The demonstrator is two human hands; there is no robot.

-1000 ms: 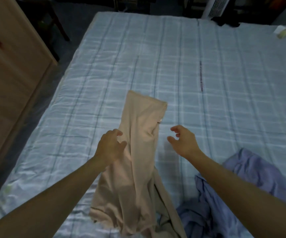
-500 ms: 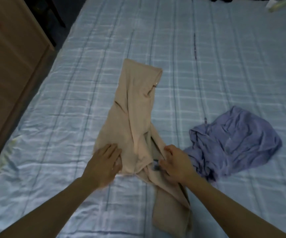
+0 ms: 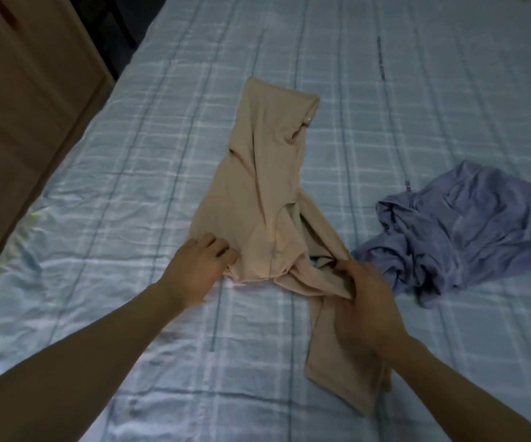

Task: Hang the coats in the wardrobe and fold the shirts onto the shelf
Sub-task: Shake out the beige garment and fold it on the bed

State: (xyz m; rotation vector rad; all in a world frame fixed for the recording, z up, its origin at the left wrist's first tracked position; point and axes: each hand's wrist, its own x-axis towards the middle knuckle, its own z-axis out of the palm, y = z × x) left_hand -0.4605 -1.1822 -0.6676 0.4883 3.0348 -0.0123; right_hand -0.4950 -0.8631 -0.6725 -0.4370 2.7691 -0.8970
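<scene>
Pressing left hand (image 3: 200, 266), fingers loosely spread, on hem of crumpled beige knit shirt (image 3: 257, 202), lying mid pale-blue checked bedsheet (image 3: 98, 186). Pinching bunched sleeve (twisted) in right hand (image 3: 363, 301). Risking dragging body askew, snagging rumpled lilac shirt (image 3: 468, 224) just beside.

Left hand (image 3: 198, 269): a second ago open above the middle of the beige shirt (image 3: 264, 193); now down at its near left corner, fingers bent where they lay flat half a second ago.
Right hand (image 3: 364, 301): then open in the air; now grips bunched cloth at the near right.
Beige shirt: near end lies flatter, one sleeve trailing toward the person.
View: tipped down; blue shirt (image 3: 468, 231) shows higher.
</scene>
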